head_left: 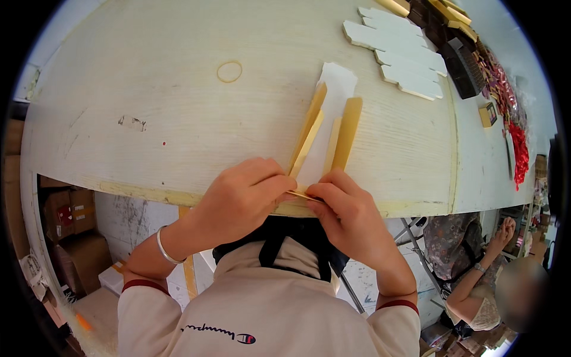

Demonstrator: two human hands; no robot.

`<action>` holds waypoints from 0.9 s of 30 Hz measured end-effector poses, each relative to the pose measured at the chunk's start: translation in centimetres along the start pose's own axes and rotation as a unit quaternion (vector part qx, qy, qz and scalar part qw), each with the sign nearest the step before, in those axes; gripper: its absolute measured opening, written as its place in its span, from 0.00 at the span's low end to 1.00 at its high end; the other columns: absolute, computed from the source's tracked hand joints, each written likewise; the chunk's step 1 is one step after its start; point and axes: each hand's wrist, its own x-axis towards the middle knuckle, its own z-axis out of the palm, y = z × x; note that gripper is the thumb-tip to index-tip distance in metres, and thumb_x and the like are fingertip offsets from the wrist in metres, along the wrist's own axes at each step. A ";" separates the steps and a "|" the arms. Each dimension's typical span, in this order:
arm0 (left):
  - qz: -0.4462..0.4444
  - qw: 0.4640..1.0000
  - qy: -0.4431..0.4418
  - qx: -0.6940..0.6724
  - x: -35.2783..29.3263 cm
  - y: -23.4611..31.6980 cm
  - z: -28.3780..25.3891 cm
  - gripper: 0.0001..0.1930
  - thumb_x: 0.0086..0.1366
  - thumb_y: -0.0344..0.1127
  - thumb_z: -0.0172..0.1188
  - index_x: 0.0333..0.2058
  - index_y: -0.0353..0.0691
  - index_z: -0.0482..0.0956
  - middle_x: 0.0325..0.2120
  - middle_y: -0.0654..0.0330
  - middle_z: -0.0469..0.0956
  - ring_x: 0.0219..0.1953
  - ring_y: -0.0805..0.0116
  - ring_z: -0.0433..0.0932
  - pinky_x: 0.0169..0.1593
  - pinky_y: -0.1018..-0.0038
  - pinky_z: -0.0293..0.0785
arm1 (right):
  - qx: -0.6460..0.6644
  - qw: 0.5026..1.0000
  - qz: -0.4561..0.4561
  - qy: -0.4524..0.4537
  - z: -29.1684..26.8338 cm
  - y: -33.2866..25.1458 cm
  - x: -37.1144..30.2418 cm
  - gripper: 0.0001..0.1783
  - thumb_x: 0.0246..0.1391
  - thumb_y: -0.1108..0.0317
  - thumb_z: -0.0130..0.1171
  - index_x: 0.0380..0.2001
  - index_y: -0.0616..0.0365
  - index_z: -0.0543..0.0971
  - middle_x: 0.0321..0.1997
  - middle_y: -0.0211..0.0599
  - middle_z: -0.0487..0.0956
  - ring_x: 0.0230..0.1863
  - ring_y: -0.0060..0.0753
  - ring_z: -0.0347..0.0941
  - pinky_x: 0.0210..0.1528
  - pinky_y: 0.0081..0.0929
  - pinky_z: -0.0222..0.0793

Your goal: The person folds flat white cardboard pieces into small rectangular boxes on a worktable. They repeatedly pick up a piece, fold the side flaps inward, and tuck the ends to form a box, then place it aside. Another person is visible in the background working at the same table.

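Observation:
A cardboard box blank (338, 84), white inside and gold outside, lies on the table with its near end at the front edge. Its two long gold sides are folded up, and the far end lies flat. My left hand (248, 189) pinches the blank's near end at its left corner, fingers closed. At the right corner, my right hand (350, 207) grips the same near end between thumb and fingers. A thin folded edge shows between my hands; my fingers partly cover it.
A rubber band (229, 82) lies beyond my left hand. White cardboard blanks (397, 52) are stacked at the far right, near a dark box (463, 70), a small gold box (488, 115) and red tassels (519, 152). Another person (476, 291) sits at the right.

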 end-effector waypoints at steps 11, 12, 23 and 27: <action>0.005 0.998 -0.054 0.018 0.4 0.3 -0.3 0.10 0.50 0.20 0.59 0.33 0.36 0.75 0.26 0.56 0.72 0.28 0.56 0.74 0.29 0.67 0.71 | -0.002 0.998 -0.049 0.036 0.8 0.4 -1.4 0.13 0.47 0.84 0.55 0.39 0.64 0.72 0.35 0.43 0.68 0.29 0.48 0.70 0.30 0.38 0.69; -0.007 0.997 -0.076 0.032 0.6 0.5 -0.5 0.10 0.50 0.20 0.58 0.33 0.36 0.75 0.28 0.56 0.73 0.31 0.56 0.74 0.31 0.67 0.72 | -0.001 0.998 -0.043 0.047 1.2 0.2 -1.5 0.14 0.47 0.84 0.55 0.40 0.64 0.72 0.35 0.43 0.68 0.29 0.47 0.70 0.30 0.38 0.68; 0.020 0.989 -0.052 0.134 4.0 0.5 -5.4 0.18 0.53 0.26 0.60 0.46 0.44 0.80 0.52 0.51 0.71 0.48 0.53 0.72 0.49 0.62 0.70 | -0.203 0.964 -0.111 0.132 -6.3 2.1 -2.6 0.24 0.36 0.77 0.66 0.43 0.58 0.80 0.54 0.49 0.72 0.39 0.42 0.72 0.37 0.30 0.70; 0.083 0.982 -0.069 0.156 2.5 3.6 -1.7 0.19 0.54 0.39 0.67 0.45 0.46 0.80 0.51 0.55 0.71 0.44 0.55 0.72 0.46 0.63 0.71 | -0.092 0.990 -0.078 0.069 -5.1 3.7 -1.8 0.21 0.41 0.77 0.66 0.42 0.59 0.77 0.52 0.49 0.73 0.41 0.42 0.74 0.39 0.33 0.72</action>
